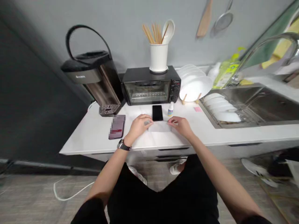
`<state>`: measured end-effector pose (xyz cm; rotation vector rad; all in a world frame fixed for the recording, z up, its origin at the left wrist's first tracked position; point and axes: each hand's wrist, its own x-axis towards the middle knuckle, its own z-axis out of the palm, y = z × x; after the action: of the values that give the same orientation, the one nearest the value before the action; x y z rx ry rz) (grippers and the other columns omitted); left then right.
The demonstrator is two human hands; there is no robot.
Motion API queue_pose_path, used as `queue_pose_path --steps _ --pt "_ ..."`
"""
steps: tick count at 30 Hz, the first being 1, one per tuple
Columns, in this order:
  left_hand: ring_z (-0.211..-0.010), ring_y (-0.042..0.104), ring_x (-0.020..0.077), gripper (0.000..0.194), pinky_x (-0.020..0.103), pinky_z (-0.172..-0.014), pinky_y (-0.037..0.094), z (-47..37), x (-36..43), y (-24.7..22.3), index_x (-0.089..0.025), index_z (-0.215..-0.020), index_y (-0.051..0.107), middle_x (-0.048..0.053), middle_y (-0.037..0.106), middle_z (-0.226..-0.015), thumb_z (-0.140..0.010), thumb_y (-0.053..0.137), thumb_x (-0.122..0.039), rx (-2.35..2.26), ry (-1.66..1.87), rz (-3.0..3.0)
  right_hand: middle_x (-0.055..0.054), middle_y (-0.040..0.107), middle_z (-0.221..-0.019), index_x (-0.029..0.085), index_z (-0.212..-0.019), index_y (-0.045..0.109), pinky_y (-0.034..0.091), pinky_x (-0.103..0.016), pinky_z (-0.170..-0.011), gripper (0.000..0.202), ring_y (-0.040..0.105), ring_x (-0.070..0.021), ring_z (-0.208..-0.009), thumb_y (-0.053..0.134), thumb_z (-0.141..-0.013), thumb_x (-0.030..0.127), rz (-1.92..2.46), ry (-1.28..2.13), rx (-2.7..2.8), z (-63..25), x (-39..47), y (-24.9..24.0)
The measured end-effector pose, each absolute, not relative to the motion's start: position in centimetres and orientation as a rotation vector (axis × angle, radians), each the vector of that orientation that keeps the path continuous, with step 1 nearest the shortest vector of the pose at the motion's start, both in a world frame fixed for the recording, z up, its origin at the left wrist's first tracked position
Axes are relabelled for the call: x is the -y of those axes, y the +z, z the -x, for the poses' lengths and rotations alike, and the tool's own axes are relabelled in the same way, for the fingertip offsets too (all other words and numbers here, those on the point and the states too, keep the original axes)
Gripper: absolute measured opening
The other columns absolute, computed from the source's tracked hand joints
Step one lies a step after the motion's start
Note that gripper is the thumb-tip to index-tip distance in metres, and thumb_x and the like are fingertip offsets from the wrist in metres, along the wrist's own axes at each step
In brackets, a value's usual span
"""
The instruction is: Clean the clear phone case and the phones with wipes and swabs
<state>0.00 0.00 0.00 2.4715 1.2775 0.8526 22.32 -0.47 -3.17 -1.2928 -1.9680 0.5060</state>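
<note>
Pinching, with fingers of the left hand point(140, 123) and right hand point(181, 126), opposite ends of a thin white rectangular sheet point(160, 127) stretched lengthwise left to right near frame centre, just below a flat black phone point(157, 112) on the white counter point(92, 141), closer to it with the left.
</note>
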Motion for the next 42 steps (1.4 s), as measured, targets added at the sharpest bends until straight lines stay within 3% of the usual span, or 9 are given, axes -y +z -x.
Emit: queue_pose_path --steps 9,14,21,26,30,34,42 --pt "-0.078 0.047 0.0127 0.016 0.027 -0.073 0.034 -0.6 0.1 -0.3 -0.021 -0.085 0.049 -0.001 0.054 -0.084 -0.073 0.039 -0.024 -1.324 0.782 -2.47 -0.002 0.055 -0.082 0.018 -0.088 0.049 0.037 -0.023 -0.067 0.019 0.048 -0.0117 -0.072 0.041 -0.071 0.022 1.307 0.491 1.957 -22.0 0.9 -3.0" --pt "-0.078 0.047 0.012 0.017 0.026 -0.072 0.035 -0.8 0.5 0.1 -0.021 -0.085 0.049 -0.001 0.054 -0.084 -0.074 0.037 -0.025 -1.31 0.774 -2.473 -0.002 0.057 -0.081 0.019 -0.082 0.053 0.036 -0.027 -0.07 0.017 0.049 -0.0141 -0.074 0.039 -0.073 0.024 1.312 0.454 1.966 -22.3 1.1 -2.6" --pt "-0.083 0.046 0.0123 0.019 0.027 -0.076 0.034 -0.8 2.7 1.6 -0.022 -0.085 0.049 0.0 0.054 -0.09 -0.076 0.032 -0.026 -1.284 0.732 -2.505 -0.002 0.05 -0.099 0.019 -0.084 0.052 0.03 -0.027 -0.084 0.019 0.043 -0.0136 -0.092 0.037 -0.075 0.026 1.25 0.416 1.968 -21.9 3.3 -1.2" --pt "-0.087 0.045 0.0132 0.021 0.027 -0.077 0.036 -0.2 5.9 1.1 -0.023 -0.083 0.05 -0.001 0.052 -0.094 -0.076 0.031 -0.026 -1.23 0.609 -2.551 0.001 0.051 -0.096 0.026 -0.086 0.051 0.035 -0.031 -0.081 0.018 0.044 -0.0151 -0.091 0.038 -0.074 0.026 1.175 0.485 2.076 -22.4 7.0 -1.6" --pt "-0.094 0.041 0.014 0.021 0.027 -0.082 0.033 0.2 7.7 0.2 -0.028 -0.084 0.05 -0.003 0.048 -0.102 -0.075 0.031 -0.03 -1.262 0.493 -2.61 0.003 0.049 -0.1 0.032 -0.089 0.048 0.036 -0.032 -0.082 0.019 0.042 -0.0157 -0.094 0.04 -0.073 0.027 1.168 0.539 2.168 -22.5 9.0 -2.5" --pt "-0.101 0.036 0.0148 0.028 0.03 -0.089 0.027 -0.2 7.1 0.0 -0.027 -0.1 0.043 -0.003 0.043 -0.109 -0.075 0.03 -0.029 -1.34 0.541 -2.605 0.003 0.044 -0.106 0.032 -0.099 0.042 0.032 -0.032 -0.087 0.026 0.038 -0.0148 -0.099 0.033 -0.076 0.028 1.225 0.467 2.155 -21.8 8.2 -2.5" --pt "-0.113 0.017 0.0181 0.049 0.035 -0.093 0.016 0.0 4.8 -1.2 -0.027 -0.115 0.025 -0.002 0.019 -0.124 -0.07 0.037 -0.04 -1.271 0.373 -2.694 0.004 0.026 -0.12 0.03 -0.113 0.028 0.02 -0.04 -0.092 0.049 0.023 -0.0204 -0.109 0.042 -0.068 0.04 1.213 0.253 2.375 -20.9 4.9 -3.1"
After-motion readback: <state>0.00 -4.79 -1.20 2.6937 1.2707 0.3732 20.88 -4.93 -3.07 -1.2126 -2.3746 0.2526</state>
